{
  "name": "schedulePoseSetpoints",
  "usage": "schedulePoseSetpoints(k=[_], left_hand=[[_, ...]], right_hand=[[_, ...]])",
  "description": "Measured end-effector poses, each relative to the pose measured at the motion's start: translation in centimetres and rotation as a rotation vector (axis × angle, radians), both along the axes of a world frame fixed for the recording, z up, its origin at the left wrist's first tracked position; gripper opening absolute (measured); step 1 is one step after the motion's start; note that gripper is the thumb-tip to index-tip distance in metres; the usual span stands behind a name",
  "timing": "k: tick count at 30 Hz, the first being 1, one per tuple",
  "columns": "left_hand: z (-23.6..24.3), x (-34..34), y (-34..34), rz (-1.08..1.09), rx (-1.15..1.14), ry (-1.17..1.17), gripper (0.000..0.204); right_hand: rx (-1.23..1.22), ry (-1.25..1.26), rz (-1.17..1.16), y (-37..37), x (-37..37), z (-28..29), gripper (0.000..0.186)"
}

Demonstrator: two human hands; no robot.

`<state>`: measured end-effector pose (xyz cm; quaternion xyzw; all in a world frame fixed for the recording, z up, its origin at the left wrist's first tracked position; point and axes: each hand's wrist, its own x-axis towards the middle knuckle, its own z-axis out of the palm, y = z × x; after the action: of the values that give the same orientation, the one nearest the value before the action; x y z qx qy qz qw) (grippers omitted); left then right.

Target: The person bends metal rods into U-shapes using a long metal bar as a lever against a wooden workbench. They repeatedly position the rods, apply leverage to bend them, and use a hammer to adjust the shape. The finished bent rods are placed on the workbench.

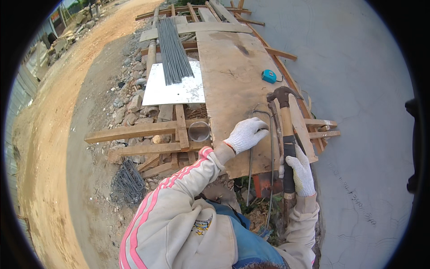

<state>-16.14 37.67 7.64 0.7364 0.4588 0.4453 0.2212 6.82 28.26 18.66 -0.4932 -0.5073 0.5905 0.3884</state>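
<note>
My left hand (245, 135), in a white knit glove, is over the plywood board (233, 98) with its fingers curled together. What they hold, if anything, is hidden. A bent steel rod (272, 152) forms a narrow U here; one leg passes under this hand, and both legs reach past the board's near edge. My right hand (301, 174), also gloved, is closed at the black-wrapped handle of a hammer (289, 150). The dark hammer head (283, 95) points away from me, over the board's right side. Narrow wood strips lie alongside the handle.
A teal tape measure (268, 76) lies farther up the board. Straight steel rods (172, 51) rest on a white panel (154, 89) at left. Timber beams (134, 132) jut out leftward over rubble. A clear round container (199, 131) and a tangle of wire pieces (127, 183) are nearby.
</note>
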Motion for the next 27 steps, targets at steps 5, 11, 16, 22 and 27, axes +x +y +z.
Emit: schedulePoseSetpoints(k=[5,11,16,22,27], left_hand=[[-1.3,-4.1,-6.5,0.119,0.044,0.052,0.023],[-3.2,-4.9,-7.8,0.046,0.122,0.139,0.024],[-3.9,-5.0,-7.6,0.052,0.210,0.061,0.024],[-3.8,-5.1,-7.7,0.037,0.150,0.063,0.024],[-3.5,-5.4,-7.2,0.043,0.188,0.052,0.023]], right_hand=[[0.380,-0.616,0.091,7.3,-0.1,-0.2,0.054],[0.790,-1.142,-0.054,20.8,-4.1,-0.2,0.050],[0.685,-1.217,0.034,28.4,-10.6,-2.6,0.044],[0.561,-1.214,0.070,36.1,-19.6,-7.1,0.037],[0.568,-1.054,-0.063,38.9,-27.3,-7.7,0.063]])
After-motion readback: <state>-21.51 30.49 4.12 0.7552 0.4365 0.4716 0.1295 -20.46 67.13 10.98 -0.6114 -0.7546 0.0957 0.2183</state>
